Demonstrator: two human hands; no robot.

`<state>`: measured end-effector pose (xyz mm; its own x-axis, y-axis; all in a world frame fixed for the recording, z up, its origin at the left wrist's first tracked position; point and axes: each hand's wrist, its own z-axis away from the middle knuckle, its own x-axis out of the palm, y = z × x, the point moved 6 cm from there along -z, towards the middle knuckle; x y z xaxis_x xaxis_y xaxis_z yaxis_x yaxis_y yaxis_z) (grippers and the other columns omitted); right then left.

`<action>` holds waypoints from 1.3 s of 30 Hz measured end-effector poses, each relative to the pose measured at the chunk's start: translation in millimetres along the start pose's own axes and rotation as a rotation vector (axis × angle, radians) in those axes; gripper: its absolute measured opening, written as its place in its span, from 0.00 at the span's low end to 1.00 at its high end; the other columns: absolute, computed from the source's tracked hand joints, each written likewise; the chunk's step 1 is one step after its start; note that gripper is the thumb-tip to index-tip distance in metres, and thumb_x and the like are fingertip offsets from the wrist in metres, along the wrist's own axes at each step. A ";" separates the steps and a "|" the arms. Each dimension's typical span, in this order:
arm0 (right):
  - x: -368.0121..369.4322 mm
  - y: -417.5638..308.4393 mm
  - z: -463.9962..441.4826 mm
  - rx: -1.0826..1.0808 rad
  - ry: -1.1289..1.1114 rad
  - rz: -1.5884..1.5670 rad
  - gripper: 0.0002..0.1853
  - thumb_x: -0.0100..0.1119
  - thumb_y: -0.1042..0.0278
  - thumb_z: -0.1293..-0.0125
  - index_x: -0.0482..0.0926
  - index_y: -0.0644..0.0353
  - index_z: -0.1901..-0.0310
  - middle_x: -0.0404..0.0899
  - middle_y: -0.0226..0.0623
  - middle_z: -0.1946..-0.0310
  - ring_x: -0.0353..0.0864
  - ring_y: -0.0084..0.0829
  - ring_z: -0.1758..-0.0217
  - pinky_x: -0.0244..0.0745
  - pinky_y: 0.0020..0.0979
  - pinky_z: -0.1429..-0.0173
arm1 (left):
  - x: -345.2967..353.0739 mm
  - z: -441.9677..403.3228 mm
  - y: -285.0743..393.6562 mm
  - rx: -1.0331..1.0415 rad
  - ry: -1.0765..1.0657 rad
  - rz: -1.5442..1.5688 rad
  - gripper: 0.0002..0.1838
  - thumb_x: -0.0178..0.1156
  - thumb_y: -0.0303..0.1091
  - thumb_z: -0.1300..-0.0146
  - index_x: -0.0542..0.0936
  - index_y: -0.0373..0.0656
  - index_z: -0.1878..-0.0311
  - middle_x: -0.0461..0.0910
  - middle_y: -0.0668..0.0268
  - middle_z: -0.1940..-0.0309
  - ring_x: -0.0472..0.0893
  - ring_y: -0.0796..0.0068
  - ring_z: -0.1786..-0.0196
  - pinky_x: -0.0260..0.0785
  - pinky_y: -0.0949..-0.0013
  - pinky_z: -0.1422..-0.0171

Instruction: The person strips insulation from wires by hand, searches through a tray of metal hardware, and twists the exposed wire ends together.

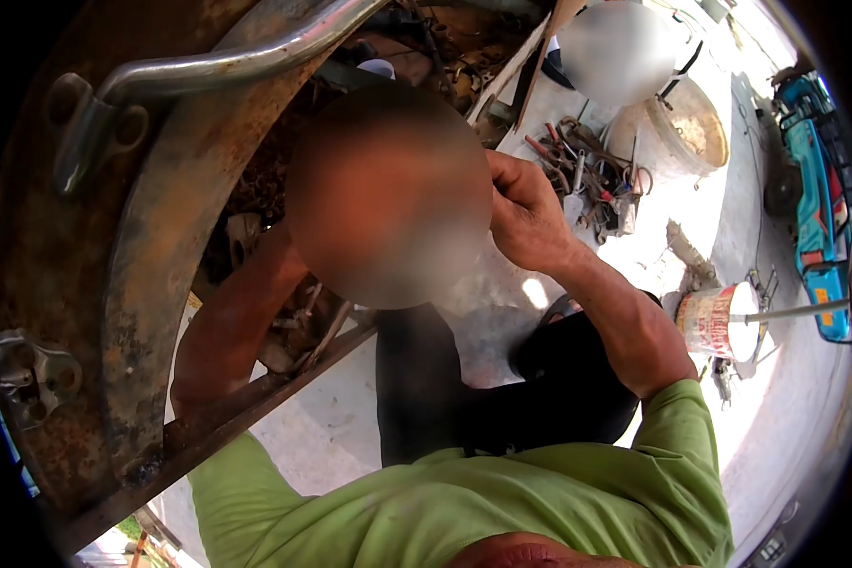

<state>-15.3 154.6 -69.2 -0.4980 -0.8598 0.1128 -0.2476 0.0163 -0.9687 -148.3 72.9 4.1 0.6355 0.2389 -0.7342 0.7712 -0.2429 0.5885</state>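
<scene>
My right hand [532, 210] is raised in front of me with its fingers curled. Their tips run under a round blurred patch [388, 199], so whatever they grip is hidden. My left forearm [241, 317] reaches up over a rusty metal frame bar [284, 388], and the same blur covers the left hand entirely. Around the left arm, a bin of rusty metal scraps [303, 327] shows below and beside the blur. More loose scrap parts [454, 47] lie above it.
A large rusty plate [170, 227] with a bent metal handle [237, 66] stands at left. Pliers-like tools [587, 175] lie in a pile on the concrete floor near a dirty white bucket [672, 128]. Further right are a smaller bucket [710, 320] and a teal machine [814, 208].
</scene>
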 end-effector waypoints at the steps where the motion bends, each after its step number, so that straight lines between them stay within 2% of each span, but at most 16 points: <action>1: 0.1 0.8 0.3 -0.003 0.000 0.008 0.17 0.52 0.59 0.20 0.78 0.65 0.60 0.76 0.22 0.72 0.69 0.13 0.67 0.68 0.22 0.63 | -0.4 -0.4 0.6 0.010 0.005 0.003 0.09 0.68 0.33 0.35 0.82 0.42 0.55 0.86 0.54 0.66 0.88 0.53 0.63 0.80 0.60 0.59; 7: -2.2 5.5 0.6 0.028 0.056 0.051 0.13 0.58 0.63 0.23 0.77 0.65 0.63 0.72 0.21 0.74 0.66 0.13 0.69 0.66 0.23 0.66 | -0.9 -1.2 -0.5 -0.021 -0.039 -0.016 0.09 0.68 0.34 0.35 0.83 0.43 0.54 0.86 0.54 0.65 0.88 0.54 0.62 0.80 0.60 0.58; 10: -3.1 8.0 0.6 -0.030 0.091 0.045 0.11 0.61 0.65 0.26 0.77 0.64 0.63 0.71 0.22 0.75 0.65 0.13 0.70 0.64 0.23 0.68 | 1.9 0.1 -4.0 -0.075 -0.059 -0.051 0.09 0.67 0.35 0.35 0.84 0.44 0.54 0.86 0.54 0.64 0.88 0.54 0.61 0.80 0.60 0.58; 13: -6.4 5.5 1.2 -0.066 0.128 0.153 0.10 0.62 0.66 0.27 0.76 0.64 0.64 0.70 0.22 0.75 0.64 0.13 0.71 0.63 0.23 0.69 | 3.1 1.0 -7.8 -0.073 -0.056 -0.048 0.09 0.67 0.34 0.35 0.83 0.44 0.54 0.86 0.55 0.64 0.88 0.55 0.61 0.80 0.61 0.58; 23: -4.1 0.7 3.2 -0.032 0.109 0.083 0.14 0.58 0.62 0.24 0.79 0.67 0.60 0.76 0.25 0.74 0.69 0.13 0.70 0.68 0.23 0.67 | 3.7 -0.3 -4.2 0.043 0.019 0.106 0.09 0.66 0.31 0.34 0.82 0.40 0.54 0.85 0.54 0.64 0.88 0.56 0.62 0.79 0.62 0.60; 26: -4.3 2.6 2.9 -0.026 0.091 0.068 0.14 0.58 0.61 0.23 0.80 0.67 0.59 0.76 0.25 0.74 0.70 0.14 0.70 0.68 0.23 0.66 | 2.8 -0.6 -4.7 0.062 0.041 0.155 0.11 0.67 0.31 0.34 0.82 0.39 0.52 0.86 0.58 0.65 0.88 0.61 0.64 0.79 0.64 0.60; 32: -4.3 -7.6 1.8 -0.089 0.121 0.223 0.12 0.62 0.63 0.26 0.81 0.66 0.59 0.77 0.26 0.73 0.70 0.15 0.69 0.68 0.23 0.66 | 10.1 4.1 -12.8 -0.056 -0.073 0.251 0.09 0.61 0.30 0.28 0.79 0.40 0.48 0.83 0.68 0.70 0.78 0.86 0.69 0.72 0.75 0.65; 35: -5.3 -7.9 1.6 -0.090 0.147 0.229 0.11 0.64 0.64 0.28 0.81 0.65 0.59 0.77 0.27 0.73 0.71 0.15 0.69 0.68 0.23 0.66 | 13.1 3.8 -13.6 0.007 0.024 0.253 0.07 0.60 0.29 0.28 0.79 0.39 0.51 0.79 0.71 0.78 0.74 0.91 0.75 0.65 0.76 0.72; 38: -3.8 -9.1 2.8 -0.067 0.166 0.208 0.10 0.66 0.67 0.30 0.81 0.66 0.59 0.77 0.26 0.72 0.71 0.15 0.68 0.68 0.23 0.65 | 12.3 3.7 -11.9 -0.021 0.017 0.260 0.07 0.61 0.30 0.28 0.79 0.39 0.52 0.79 0.70 0.77 0.73 0.90 0.74 0.66 0.76 0.72; 39: -4.6 -8.9 2.5 -0.060 0.171 0.204 0.09 0.67 0.67 0.30 0.81 0.66 0.59 0.77 0.26 0.72 0.71 0.15 0.68 0.68 0.22 0.65 | 12.3 3.0 -13.6 -0.063 -0.021 0.257 0.08 0.60 0.30 0.28 0.79 0.38 0.50 0.80 0.69 0.74 0.75 0.88 0.71 0.68 0.76 0.68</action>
<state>-8.7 157.1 -61.7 -0.6746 -0.7369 -0.0426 -0.1740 0.2148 -0.9611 -151.1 76.4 -14.0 0.8107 0.1572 -0.5640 0.5854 -0.2340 0.7762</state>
